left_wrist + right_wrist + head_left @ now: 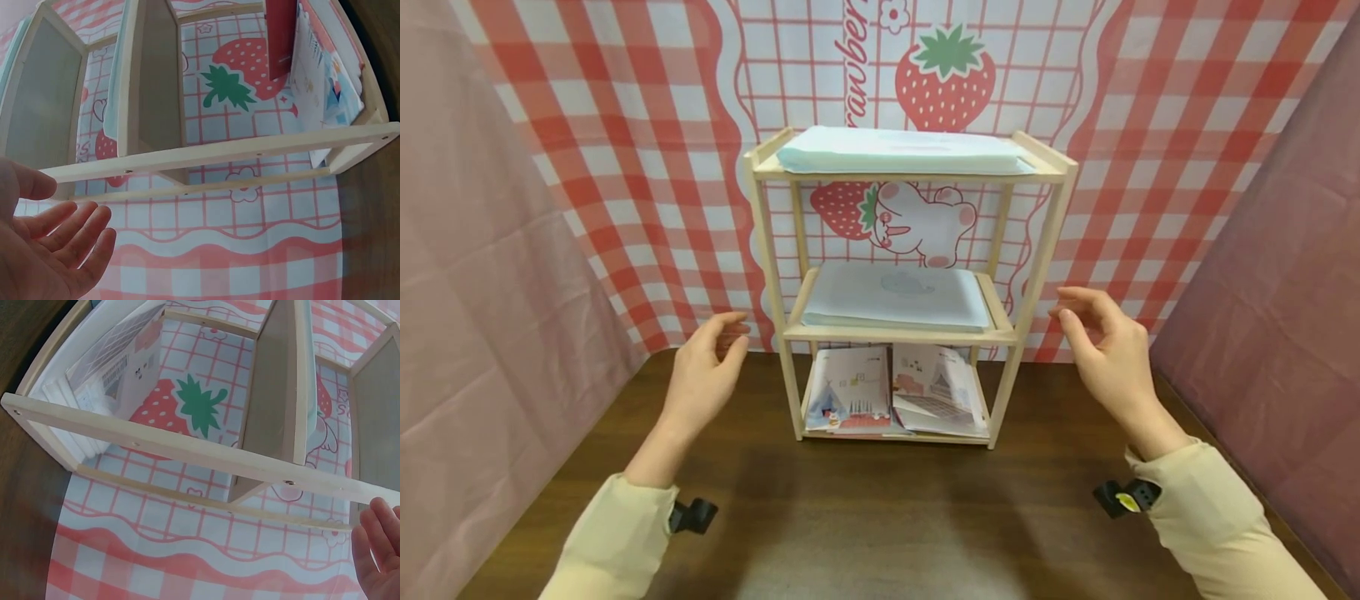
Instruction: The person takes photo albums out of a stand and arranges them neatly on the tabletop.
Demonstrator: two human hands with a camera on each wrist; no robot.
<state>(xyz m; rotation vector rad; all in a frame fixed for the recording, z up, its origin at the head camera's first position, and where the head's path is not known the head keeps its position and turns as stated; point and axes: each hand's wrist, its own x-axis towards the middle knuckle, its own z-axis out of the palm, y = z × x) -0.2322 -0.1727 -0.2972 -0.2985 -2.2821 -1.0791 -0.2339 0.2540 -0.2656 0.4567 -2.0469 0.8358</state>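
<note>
A pale wooden three-tier shelf (898,337) stands upright on the table between my hands. My left hand (706,367) hovers to the left of it, fingers loosely bent and holding nothing. On the other side my right hand (1105,354) is raised, also holding nothing, its fingers pointing towards the shelf. A white, blue-edged stack of sheets (902,152) lies on the top tier, and a similar stack (895,296) lies on the middle one. Two printed booklets, a left one (850,387) and a right one (936,387), lean side by side on the bottom tier.
A brown wooden table (880,517) carries the shelf. Behind hangs a red-and-white checked cloth (647,125) with strawberry prints. Pink curtains close the left side (497,275) and right side (1262,250). Each wrist wears a small black camera strap.
</note>
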